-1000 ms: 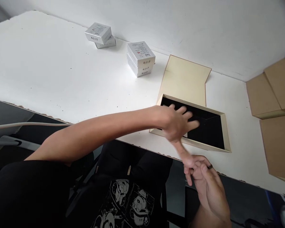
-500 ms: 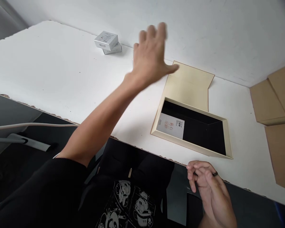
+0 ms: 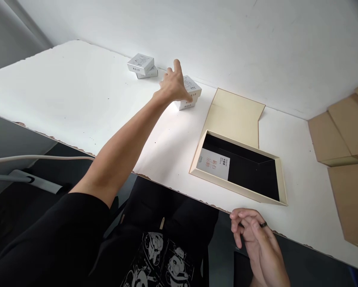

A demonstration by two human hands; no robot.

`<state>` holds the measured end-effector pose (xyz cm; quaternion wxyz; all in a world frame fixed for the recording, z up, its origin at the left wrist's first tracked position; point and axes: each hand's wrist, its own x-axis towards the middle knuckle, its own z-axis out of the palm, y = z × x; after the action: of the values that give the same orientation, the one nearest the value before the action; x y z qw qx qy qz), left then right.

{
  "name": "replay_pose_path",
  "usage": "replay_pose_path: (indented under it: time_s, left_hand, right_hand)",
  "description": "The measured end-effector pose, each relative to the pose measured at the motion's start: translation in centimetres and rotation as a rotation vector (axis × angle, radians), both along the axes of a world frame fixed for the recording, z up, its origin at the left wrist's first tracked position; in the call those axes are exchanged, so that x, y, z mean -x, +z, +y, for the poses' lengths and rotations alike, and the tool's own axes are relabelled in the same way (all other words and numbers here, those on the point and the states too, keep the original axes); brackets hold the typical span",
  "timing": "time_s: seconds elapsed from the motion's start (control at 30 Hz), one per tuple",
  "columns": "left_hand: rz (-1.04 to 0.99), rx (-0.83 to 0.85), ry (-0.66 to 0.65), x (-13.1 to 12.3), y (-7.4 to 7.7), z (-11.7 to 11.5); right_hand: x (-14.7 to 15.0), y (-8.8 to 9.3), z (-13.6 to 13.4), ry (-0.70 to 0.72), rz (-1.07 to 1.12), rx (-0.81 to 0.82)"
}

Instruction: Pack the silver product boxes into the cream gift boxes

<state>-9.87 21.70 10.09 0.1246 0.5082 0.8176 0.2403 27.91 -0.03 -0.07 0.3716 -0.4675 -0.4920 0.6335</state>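
Observation:
My left hand (image 3: 173, 84) reaches over the left side of a stack of small silver-white boxes (image 3: 192, 92) near the wall. Its fingers are spread, and the thumb lies across the front of the stack; whether it presses on the boxes I cannot tell. An open cream gift box (image 3: 241, 191) with a black inside stands to the right, its lid (image 3: 234, 117) folded back towards the wall. One grey-white printed box (image 3: 214, 164) lies in its left end. Just off the table edge, below the gift box, my right hand (image 3: 253, 235) hangs palm up, fingers loosely bent and apart, holding nothing.
Two more silver-white boxes (image 3: 141, 65) are stacked farther left by the wall. Brown cardboard boxes (image 3: 343, 131) stand at the right end of the white table (image 3: 77, 99). The table's front edge is chipped. A pale cable (image 3: 41, 158) runs below it on the left.
My left hand has come down and to the left, from high in front of the wall to the box stack it was covering. My right hand stays nearly still. The view has shifted slightly.

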Motion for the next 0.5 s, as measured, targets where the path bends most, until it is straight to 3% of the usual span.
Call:
replay_pose_path:
  time_s: [0.17, 0.27, 0.33, 0.4, 0.5]
  left_hand:
    - [-0.298, -0.211, -0.103, -0.2, 2.0, -2.1]
    - [-0.457, -0.284, -0.341, -1.1, 4.7, -4.1]
    - [-0.462, -0.214, -0.581, -2.1, 6.7, -5.3]
    - [-0.366, -0.023, -0.849, -3.9, 8.0, -6.1]
    - [-0.107, 0.282, -1.082, -7.7, 7.8, -6.0]
  right_hand:
    - [0.5, 0.2, 0.1, -0.026, 0.005, -0.033]
    - [0.5, 0.1, 0.0, -0.031, 0.002, -0.021]
    - [0.4, 0.1, -0.1, -0.04, 0.009, -0.009]
    - [0.3, 0.0, -0.3, -0.049, 0.017, -0.002]
    - [0.4, -0.2, -0.4, -0.059, 0.01, 0.016]
